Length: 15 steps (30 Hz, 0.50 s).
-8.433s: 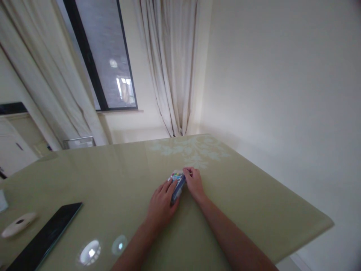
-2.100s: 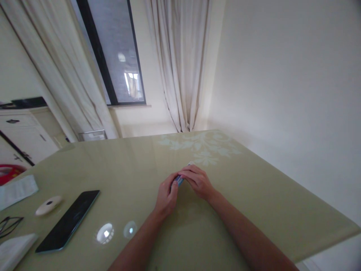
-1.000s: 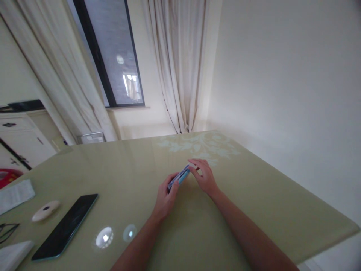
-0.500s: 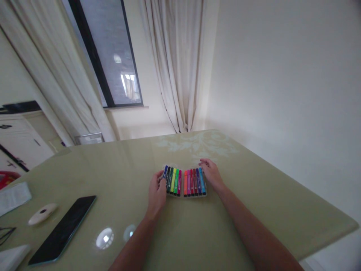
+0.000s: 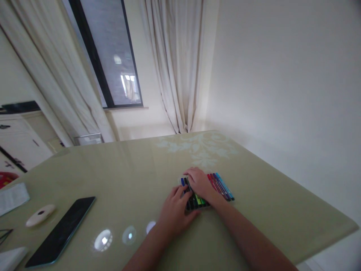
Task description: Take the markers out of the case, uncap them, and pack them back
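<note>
Steadying the work is the job of the glossy green worktop (image 5: 121, 169), which should carry the weight so that neither hand need lift; the black phone (image 5: 62, 231) lies on it well to the left, out of the way. The marker case (image 5: 179, 182) sits on the right half, mostly hidden, with clear plastic showing at its far-left corner. The left hand (image 5: 175, 210) is spread over its near-left side, fingers bent above the dark markers (image 5: 192, 202), thumb held apart along the near edge; that span looks good for bracing, provided it presses lightly. The right hand (image 5: 198, 182) rests palm-down over the middle, fingers curled; I cannot tell whether they grip anything, and a higher wrist would probably help sight. Just right of it slants the red-to-blue marker row (image 5: 219, 186), best left unbrushed. Its outermost light-blue marker (image 5: 225, 186) seems likeliest to roll if nudged; whether a tray holds it is unclear.
</note>
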Motion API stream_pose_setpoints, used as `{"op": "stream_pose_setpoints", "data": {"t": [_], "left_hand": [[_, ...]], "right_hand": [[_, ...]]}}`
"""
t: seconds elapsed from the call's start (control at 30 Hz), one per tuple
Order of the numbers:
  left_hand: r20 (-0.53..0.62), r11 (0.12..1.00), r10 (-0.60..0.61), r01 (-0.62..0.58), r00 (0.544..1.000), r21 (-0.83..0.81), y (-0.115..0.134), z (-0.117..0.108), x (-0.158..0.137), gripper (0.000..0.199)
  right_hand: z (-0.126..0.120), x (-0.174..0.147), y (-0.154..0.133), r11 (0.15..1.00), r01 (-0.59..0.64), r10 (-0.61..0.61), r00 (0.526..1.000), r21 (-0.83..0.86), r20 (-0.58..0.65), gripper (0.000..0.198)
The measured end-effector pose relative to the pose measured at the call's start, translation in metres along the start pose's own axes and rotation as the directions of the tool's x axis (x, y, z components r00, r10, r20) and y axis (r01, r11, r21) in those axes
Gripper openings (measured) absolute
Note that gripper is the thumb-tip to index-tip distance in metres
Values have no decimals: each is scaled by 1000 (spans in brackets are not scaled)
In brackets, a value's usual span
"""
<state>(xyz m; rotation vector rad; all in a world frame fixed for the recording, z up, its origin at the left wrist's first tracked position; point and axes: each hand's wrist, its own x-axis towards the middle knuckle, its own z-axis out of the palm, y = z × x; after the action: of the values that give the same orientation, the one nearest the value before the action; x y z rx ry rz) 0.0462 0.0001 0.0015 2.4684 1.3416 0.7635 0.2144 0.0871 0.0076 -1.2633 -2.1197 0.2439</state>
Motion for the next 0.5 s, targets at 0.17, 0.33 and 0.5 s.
{"op": "stream_pose_setpoints", "data": {"t": [0.17,0.33,0.5], "left_hand": [[49,1000,1,0,999,-22,9,1,0,49],[61,990,-139,141,988,-29,10,0,0,70],[55,986,-164,166,985,-17,13,-4,3,73]], "right_hand": [[2,-2,-7,999,-10,13,994,-30,109,28],[-1,1,-7,998,-70,70,988,-7,135,29],[0,3,-5,995,-94,89,990,45,108,26]]}}
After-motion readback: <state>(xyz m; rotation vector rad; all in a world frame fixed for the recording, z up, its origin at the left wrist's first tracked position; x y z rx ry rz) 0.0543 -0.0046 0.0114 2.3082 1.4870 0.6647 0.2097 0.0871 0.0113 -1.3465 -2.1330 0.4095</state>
